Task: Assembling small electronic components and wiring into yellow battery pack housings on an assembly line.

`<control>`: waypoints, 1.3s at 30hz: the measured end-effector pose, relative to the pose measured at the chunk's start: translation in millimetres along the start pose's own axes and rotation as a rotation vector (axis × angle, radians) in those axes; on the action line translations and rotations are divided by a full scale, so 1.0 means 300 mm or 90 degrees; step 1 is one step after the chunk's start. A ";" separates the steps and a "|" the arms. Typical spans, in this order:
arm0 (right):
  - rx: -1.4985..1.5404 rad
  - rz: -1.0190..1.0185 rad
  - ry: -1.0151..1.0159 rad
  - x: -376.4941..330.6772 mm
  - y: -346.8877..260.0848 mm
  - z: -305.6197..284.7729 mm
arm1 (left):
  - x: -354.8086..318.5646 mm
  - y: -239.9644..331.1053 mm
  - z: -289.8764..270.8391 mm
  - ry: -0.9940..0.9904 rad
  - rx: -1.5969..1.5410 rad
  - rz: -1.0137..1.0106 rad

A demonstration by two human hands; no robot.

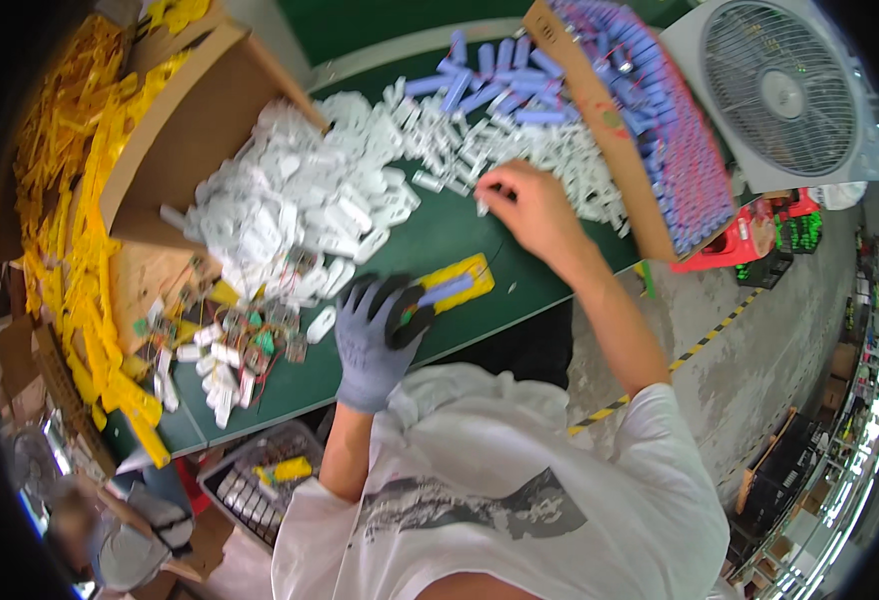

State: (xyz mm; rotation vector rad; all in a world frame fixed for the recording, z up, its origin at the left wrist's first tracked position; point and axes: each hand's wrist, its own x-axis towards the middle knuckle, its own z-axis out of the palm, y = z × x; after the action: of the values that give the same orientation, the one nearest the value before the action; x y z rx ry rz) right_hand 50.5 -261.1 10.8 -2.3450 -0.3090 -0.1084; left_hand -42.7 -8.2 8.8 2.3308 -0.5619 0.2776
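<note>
My left hand, in a grey glove with black fingers, is curled over the left end of a yellow plastic holder on the green table. A purple cylindrical battery cell lies in that holder, and a thin dark wire rises from its right end. My bare right hand is farther off to the right, thumb and forefinger pinched on a small white plastic piece. Just beyond it spreads a heap of similar small white pieces.
A tipped cardboard box and a pile of white plastic shells fill the left. Yellow holders heap beyond. Small wired boards lie near my left hand. Loose purple cells, a carton of cells and a fan stand right.
</note>
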 end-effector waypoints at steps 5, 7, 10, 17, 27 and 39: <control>-0.015 -0.137 0.077 -0.035 -0.027 0.008 | -0.055 -0.017 -0.022 0.012 0.025 0.026; 0.210 0.132 0.091 -0.085 -0.033 -0.055 | -0.046 -0.024 -0.003 0.003 0.017 0.022; 0.383 0.152 0.314 -0.202 0.043 -0.081 | -0.045 -0.017 -0.012 0.017 0.009 0.019; 0.264 0.073 0.069 -0.251 -0.058 -0.071 | -0.019 -0.017 -0.008 0.010 0.003 -0.015; 0.059 -0.250 -0.241 -0.095 -0.077 -0.045 | -0.020 -0.022 -0.012 0.012 -0.017 -0.010; 0.074 -0.170 -0.390 -0.033 -0.083 -0.068 | -0.032 -0.028 0.004 0.019 -0.015 0.000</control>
State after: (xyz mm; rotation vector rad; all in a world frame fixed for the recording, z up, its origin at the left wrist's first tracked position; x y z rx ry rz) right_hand 34.9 -260.3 40.5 -2.1598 -0.9003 0.4959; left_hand -47.0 -0.4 -0.4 2.3001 -0.5478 0.3041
